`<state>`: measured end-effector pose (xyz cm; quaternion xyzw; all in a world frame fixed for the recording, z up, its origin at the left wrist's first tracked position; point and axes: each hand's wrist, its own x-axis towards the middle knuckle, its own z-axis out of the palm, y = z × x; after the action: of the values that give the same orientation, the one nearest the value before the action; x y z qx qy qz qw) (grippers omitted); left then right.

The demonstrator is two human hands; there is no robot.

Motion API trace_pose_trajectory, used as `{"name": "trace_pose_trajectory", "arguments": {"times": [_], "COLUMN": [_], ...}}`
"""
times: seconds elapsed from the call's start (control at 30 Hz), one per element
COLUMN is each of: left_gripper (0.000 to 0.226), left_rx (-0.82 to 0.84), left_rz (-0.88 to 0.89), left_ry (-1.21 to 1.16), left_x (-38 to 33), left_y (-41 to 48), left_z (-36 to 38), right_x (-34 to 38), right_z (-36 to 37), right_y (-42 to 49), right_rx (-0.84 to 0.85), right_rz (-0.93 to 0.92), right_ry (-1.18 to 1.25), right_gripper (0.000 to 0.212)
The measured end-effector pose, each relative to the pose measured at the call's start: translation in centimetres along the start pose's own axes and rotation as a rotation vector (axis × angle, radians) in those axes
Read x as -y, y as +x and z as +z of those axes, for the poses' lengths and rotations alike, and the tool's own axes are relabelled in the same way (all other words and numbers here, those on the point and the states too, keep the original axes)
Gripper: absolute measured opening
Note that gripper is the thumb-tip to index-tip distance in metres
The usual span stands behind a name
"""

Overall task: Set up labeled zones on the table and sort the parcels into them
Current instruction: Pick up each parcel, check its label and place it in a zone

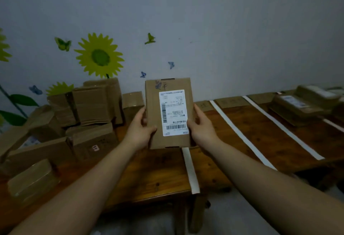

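At your far left, a heap of brown cardboard boxes (89, 108) crowds the table (158, 175) (they overlap too much for a firm count). Next comes your left hand (141, 128), which grips the left edge of one flat parcel (153, 102) with the thumb laid on its front. Your right hand (201, 127) grips the right edge the same way. Both hands hold this single parcel upright in the air, above the table at the middle of the view. Its one white shipping label (174, 113) faces you and carries two barcodes. Four white tape strips (242, 134) run across the tabletop, the first starting just below the parcel and the others further right. Three cardboard cards (230, 101) lie along the back edge between the strips. Between the third and fourth strips sits a stack of parcels (297, 104), too blurred to count.
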<state>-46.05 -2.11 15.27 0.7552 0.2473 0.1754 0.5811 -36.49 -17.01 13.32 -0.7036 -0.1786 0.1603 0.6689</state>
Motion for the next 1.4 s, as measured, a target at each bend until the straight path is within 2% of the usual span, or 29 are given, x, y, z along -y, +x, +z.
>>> {"name": "trace_pose_trajectory", "arguments": {"times": [0.3,0.4,0.5,0.63,0.73,0.8,0.9,1.0,1.1,1.3,1.4], "left_gripper": [0.074,0.073,0.072,0.06,0.062,0.068,0.073,0.078,0.072,0.075,0.046], "left_rx": [0.095,0.148,0.218,0.311,0.376,0.438,0.613,0.788,0.768,0.77,0.726], "left_rz": [0.092,0.07,-0.071,-0.15,-0.134,-0.055,0.055,0.093,0.13,0.12,0.137], "left_ry": [-0.102,-0.103,-0.079,-0.007,0.049,0.163,0.348,0.507,0.606,0.664,0.686], "left_x": [-2.6,-2.8,-2.5,-1.9,-1.4,-1.1,-1.0,-0.9,-0.6,0.4,1.5], "left_y": [-2.4,-2.1,-1.0,0.8,3.0,4.9,8.1,12.4,15.8,20.7,22.2], "left_z": [12.9,16.6,20.2,24.9,28.5,31.2,34.6,37.8,40.8,46.3,49.2], "right_x": [-1.0,-2.0,-3.4,-5.5,-6.4,-7.1,-8.3,-9.5,-10.6,-13.9,-16.1], "right_z": [-13.0,-16.5,-19.4,-23.7,-27.0,-29.0,-31.7,-34.6,-37.2,-41.8,-43.7], "right_y": [-2.5,-3.0,-3.7,-3.8,-2.2,-0.2,3.7,8.6,13.0,20.7,23.8], "right_rx": [-0.124,-0.139,-0.067,0.056,0.054,0.039,0.037,0.044,0.083,0.178,0.266], "right_rz": [-0.121,-0.079,-0.032,0.074,0.132,0.159,0.203,0.257,0.299,0.314,0.28], "right_ry": [-0.164,-0.311,-0.583,-0.712,-0.823,-0.862,-0.903,-0.937,-0.982,-1.096,-1.077], "right_gripper": [0.057,0.075,0.09,0.101,0.095,0.088,0.084,0.082,0.082,0.079,0.063]}}
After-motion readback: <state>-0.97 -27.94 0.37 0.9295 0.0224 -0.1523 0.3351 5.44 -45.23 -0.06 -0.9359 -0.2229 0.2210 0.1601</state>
